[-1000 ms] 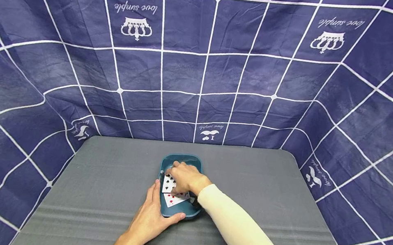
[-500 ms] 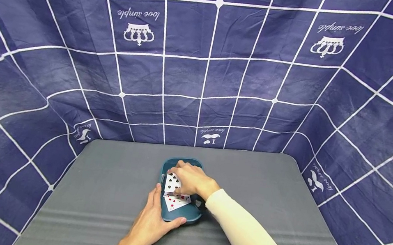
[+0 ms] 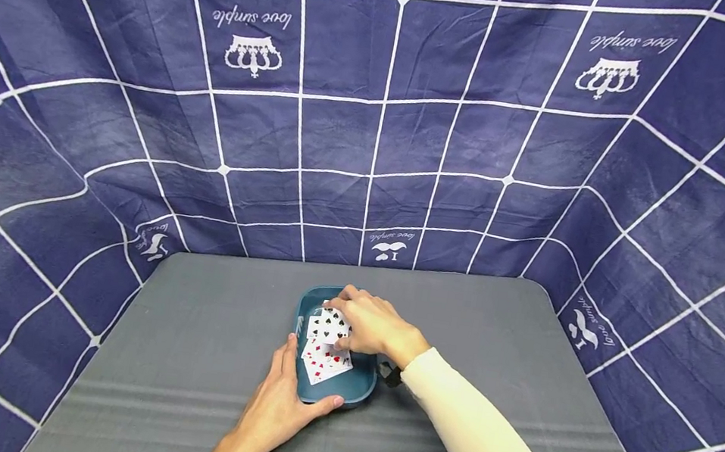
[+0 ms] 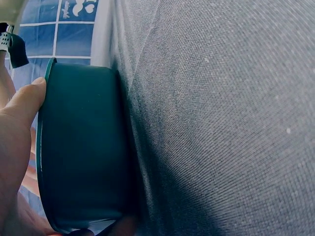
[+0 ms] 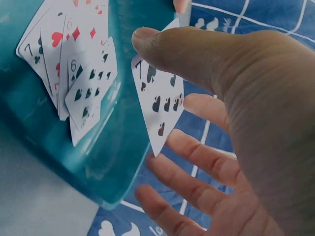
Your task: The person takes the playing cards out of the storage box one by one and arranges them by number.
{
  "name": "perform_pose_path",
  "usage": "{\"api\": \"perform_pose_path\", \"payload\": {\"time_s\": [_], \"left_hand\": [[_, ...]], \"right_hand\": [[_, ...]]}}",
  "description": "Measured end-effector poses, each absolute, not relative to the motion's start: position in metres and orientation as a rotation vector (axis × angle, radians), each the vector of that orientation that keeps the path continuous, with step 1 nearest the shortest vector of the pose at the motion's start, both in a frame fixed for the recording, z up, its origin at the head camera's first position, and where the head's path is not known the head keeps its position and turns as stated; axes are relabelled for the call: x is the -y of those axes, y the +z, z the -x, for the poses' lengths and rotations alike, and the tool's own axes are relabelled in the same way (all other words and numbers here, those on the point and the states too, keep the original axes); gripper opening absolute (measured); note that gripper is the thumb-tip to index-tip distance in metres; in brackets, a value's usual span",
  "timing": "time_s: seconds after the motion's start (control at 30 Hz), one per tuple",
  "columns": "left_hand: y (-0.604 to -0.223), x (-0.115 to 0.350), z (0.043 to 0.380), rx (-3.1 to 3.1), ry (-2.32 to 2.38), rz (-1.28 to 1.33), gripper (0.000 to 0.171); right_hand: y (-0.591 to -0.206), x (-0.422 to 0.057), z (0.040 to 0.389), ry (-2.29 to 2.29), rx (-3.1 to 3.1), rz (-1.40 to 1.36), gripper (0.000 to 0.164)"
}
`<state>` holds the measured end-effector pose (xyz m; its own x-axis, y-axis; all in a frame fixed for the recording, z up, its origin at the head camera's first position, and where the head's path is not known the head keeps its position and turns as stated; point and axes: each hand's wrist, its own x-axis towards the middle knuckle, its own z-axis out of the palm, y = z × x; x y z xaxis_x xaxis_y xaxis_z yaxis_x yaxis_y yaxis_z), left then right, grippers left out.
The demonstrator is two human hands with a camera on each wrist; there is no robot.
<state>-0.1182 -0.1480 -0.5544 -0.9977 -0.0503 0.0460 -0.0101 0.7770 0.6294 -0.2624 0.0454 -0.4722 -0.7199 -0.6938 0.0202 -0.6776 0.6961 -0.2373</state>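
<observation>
My left hand holds the near left corner of a blue-green plastic tray, thumb at the near rim and fingers along the left side. My right hand is over the right side of this tray, pinching a playing card, the seven of spades. In the right wrist view the thumb overlaps the card's upper part, and the other fingers spread beyond it. Loose playing cards lie overlapping inside the tray, face up. Among them show a six of diamonds, sixes and sevens of black suits, and a heart card.
The tray stands on a grey cloth-covered table. Blue curtains with white grid lines enclose the back and sides. A small dark device sits at my right wrist.
My right hand has shifted right and slightly away from me, lifting a spade card off the pile. More of the cards beneath now show. My left hand keeps its place on the tray.
</observation>
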Motion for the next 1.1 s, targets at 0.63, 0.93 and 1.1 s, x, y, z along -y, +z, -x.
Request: {"api": "perform_pose_path", "payload": {"time_s": [0.63,0.93,1.1], "left_hand": [[-0.555,0.149,0.120,2.904,-1.027,-0.050,0.153],[-0.556,0.150,0.120,2.899,-1.013,-0.056,0.155],[-0.556,0.149,0.119,2.891,-1.019,-0.057,0.155]], "right_hand": [[-0.464,-0.096,0.262,-0.415,-2.858,1.049,0.069],[-0.468,-0.121,0.264,-0.392,-2.895,0.989,0.067],[-0.473,-0.134,0.264,-0.394,-2.909,0.934,0.067]]}}
